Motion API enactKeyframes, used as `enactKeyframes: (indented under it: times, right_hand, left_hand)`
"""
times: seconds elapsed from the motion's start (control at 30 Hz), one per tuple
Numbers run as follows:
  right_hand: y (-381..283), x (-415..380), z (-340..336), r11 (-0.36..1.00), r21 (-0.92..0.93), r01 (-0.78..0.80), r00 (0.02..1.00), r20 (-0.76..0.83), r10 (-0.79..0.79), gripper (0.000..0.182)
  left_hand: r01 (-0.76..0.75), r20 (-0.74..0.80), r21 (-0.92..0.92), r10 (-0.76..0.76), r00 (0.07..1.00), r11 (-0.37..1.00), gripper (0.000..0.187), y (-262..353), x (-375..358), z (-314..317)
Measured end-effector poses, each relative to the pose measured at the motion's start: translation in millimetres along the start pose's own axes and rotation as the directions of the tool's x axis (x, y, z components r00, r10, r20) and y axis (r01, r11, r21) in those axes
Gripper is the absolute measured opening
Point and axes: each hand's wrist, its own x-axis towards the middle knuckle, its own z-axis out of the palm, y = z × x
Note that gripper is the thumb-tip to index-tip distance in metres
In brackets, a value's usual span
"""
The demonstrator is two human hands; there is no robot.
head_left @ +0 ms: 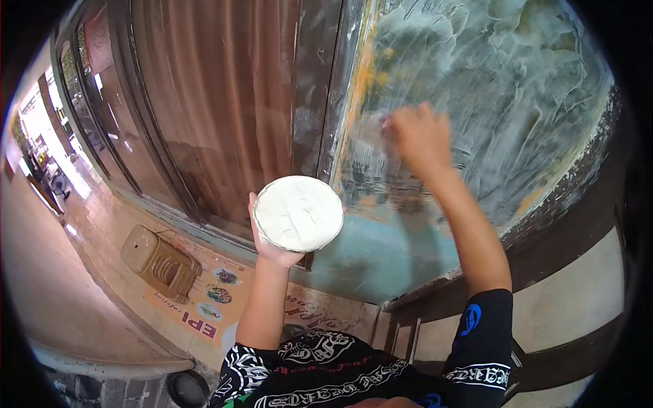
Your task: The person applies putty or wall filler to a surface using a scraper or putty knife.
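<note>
My left hand is wrapped from below and the side around a round tub of white putty-like paste, its top facing up at me. The paste has a smooth, slightly cracked surface. Close to the wall, my right hand is closed with bent fingers. A pale, blurred shape shows at its fingertips; I cannot make out what it is. Around that hand the wall panel is grey-green, covered in whitish smeared streaks, with orange-yellow patches along its left edge.
Left of the panel stand glass panes with a brown curtain behind. A tan plastic stool lies on a printed banner on the floor. Near my feet is a dark round basin. A dark curved border edges the wall at right.
</note>
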Motion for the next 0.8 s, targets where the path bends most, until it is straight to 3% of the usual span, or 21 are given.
enactKeyframes:
  times: [0.07, 0.13, 0.17, 0.3, 0.37, 0.43, 0.5, 0.6, 0.73, 0.8]
  right_hand:
    - [8.0, 9.2, -21.2, 0.998, 0.019, -0.058, 0.995, -0.082, 0.060, 0.010]
    - [5.5, -0.7, -30.3, 0.988, 0.143, -0.057, 0.987, -0.139, 0.077, 0.012]
    - [-6.9, -13.0, -24.5, 0.977, 0.199, -0.070, 0.997, -0.004, 0.072, 0.010]
    - [-37.6, -73.2, 68.6, 0.989, 0.089, 0.119, 0.981, 0.145, -0.131, 0.012]
    - [-35.1, -66.0, 68.6, 0.980, 0.043, 0.193, 0.957, 0.214, -0.198, 0.013]
    - [-15.2, -29.7, 44.5, 0.999, -0.020, 0.047, 0.994, 0.100, -0.044, 0.012]
    - [-0.1, 1.4, 1.4, 0.997, 0.049, -0.062, 0.996, -0.054, 0.065, 0.011]
    - [8.4, 6.0, -20.1, 0.984, 0.173, -0.029, 0.983, -0.176, 0.060, 0.011]
    - [-36.1, -58.3, 30.3, 0.989, 0.091, 0.115, 0.960, 0.248, -0.134, 0.009]
    - [-43.5, -85.1, 70.6, 0.984, 0.084, 0.158, 0.941, 0.291, -0.175, 0.011]
  left_hand:
    - [0.009, 0.017, -0.009, -0.009, 1.000, 1.000, 0.087, 0.4, -2.1, -3.2]
    - [-0.025, -0.076, -0.018, 0.023, 0.997, 1.000, 0.086, 1.6, -6.1, -10.9]
    - [-0.046, -0.093, -0.027, 0.043, 0.995, 0.999, 0.085, 1.6, -8.2, -12.8]
    - [-0.033, -0.058, -0.034, 0.031, 0.998, 0.999, 0.085, -0.1, -10.8, -17.8]
    - [-0.018, -0.044, -0.025, 0.017, 0.999, 1.000, 0.085, -1.1, -10.1, -16.0]
    - [-0.003, -0.040, -0.023, 0.002, 0.999, 1.000, 0.086, -1.9, -10.6, -16.4]
    - [0.009, -0.056, -0.023, -0.010, 0.998, 1.000, 0.086, -1.5, -10.0, -16.8]
    - [-0.016, -0.082, -0.027, 0.014, 0.997, 1.000, 0.086, -3.6, -13.0, -15.4]
    - [-0.018, -0.094, -0.040, 0.014, 0.995, 0.999, 0.085, -2.9, -15.3, -18.3]
    - [-0.031, -0.128, -0.036, 0.026, 0.991, 0.999, 0.084, -3.1, -16.2, -16.5]
